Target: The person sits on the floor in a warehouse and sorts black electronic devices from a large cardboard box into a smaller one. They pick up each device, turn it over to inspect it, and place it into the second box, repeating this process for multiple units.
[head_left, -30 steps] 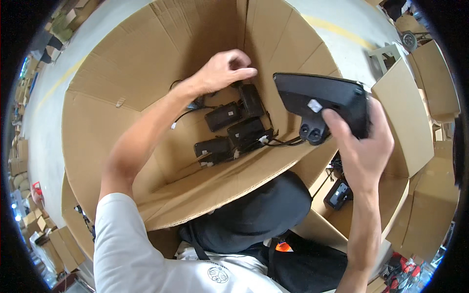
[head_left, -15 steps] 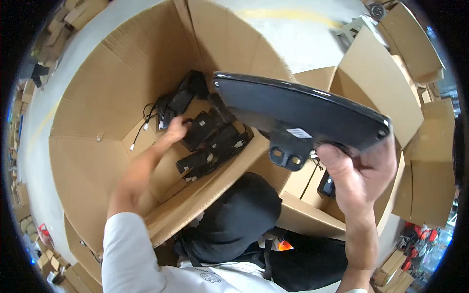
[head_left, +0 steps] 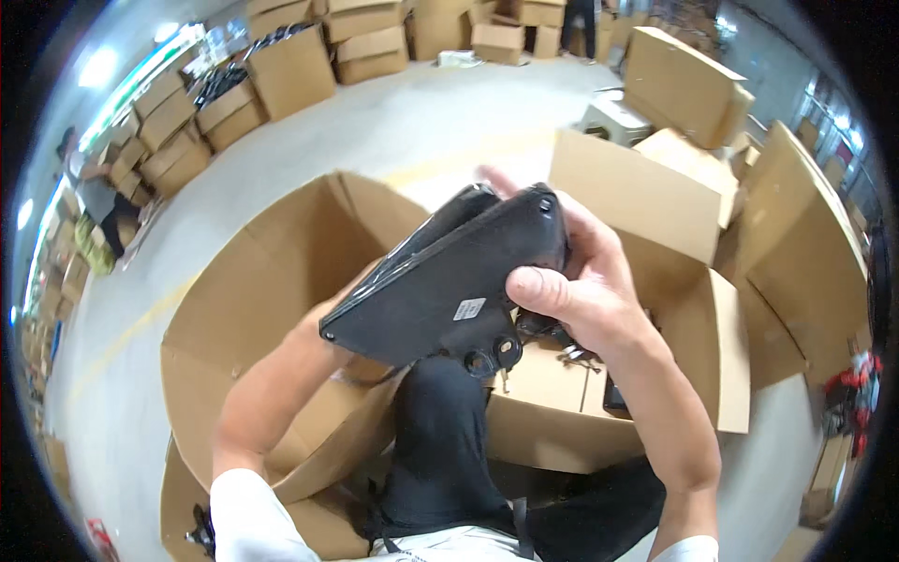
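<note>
My right hand (head_left: 585, 281) grips a flat black plastic panel (head_left: 421, 300) by its right end, thumb pressed on the face turned toward me. The panel is raised in front of me, tilted up to the right. It carries a small white label (head_left: 465, 308) and two round mounts (head_left: 493, 354) at its lower edge. A glossy black part (head_left: 454, 214) shows just behind its top edge. My left forearm (head_left: 281, 375) rises from the lower left, and my left hand is hidden behind the panel, so its grip cannot be seen.
A large open cardboard box (head_left: 243, 281) stands at my left, a second open box (head_left: 712, 318) with dark parts (head_left: 613, 393) at my right. My black-trousered knee (head_left: 440, 440) is between them. Stacked boxes (head_left: 281, 66) line the far floor, and another person (head_left: 89, 197) stands far left.
My left hand has come up out of the left box and gone behind the panel. The panel has swung closer to the middle, and my view has lifted toward the room.
</note>
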The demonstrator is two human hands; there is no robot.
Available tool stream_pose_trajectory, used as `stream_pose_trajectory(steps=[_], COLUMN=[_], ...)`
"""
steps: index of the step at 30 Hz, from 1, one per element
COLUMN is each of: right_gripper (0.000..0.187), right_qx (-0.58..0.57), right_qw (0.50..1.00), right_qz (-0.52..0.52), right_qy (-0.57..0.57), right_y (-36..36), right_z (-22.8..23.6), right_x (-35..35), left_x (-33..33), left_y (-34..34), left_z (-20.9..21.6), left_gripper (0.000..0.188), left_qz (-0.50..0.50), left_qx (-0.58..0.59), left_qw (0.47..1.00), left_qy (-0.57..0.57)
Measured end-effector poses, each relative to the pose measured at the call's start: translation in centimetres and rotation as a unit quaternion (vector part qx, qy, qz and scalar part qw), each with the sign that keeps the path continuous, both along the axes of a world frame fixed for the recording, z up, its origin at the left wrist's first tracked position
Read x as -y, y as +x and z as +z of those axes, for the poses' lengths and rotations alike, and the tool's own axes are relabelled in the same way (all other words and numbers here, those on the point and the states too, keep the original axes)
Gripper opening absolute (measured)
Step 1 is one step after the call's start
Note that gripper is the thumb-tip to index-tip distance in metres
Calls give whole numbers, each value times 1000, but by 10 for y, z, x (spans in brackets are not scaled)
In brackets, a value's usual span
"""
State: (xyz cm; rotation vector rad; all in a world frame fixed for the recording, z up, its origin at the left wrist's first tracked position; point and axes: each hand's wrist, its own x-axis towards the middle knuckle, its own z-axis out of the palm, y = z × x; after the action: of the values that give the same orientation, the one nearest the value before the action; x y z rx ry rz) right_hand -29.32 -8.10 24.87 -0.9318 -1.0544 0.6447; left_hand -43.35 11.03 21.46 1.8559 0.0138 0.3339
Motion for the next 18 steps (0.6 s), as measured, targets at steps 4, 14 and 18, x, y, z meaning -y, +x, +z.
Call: stream_pose_trajectory(steps=[4, 14, 18], right_gripper=[54, 61, 71], right_qx=[0, 104, 110], right_qw=[995, 900, 889], right_qz=[-96, -421, -445], right_qy=[28, 44, 15], right_y=[5, 63, 76], right_z=[15, -29, -52], right_x=[57, 159, 181], left_x=[67, 174, 204], left_y=[32, 125, 136], left_z=[31, 14, -13], left_gripper=[54, 82, 75], left_qz=[-140, -30, -61], left_qx=[-22, -64, -6], left_qw=[952, 875, 881], left_qy=[-272, -478, -470])
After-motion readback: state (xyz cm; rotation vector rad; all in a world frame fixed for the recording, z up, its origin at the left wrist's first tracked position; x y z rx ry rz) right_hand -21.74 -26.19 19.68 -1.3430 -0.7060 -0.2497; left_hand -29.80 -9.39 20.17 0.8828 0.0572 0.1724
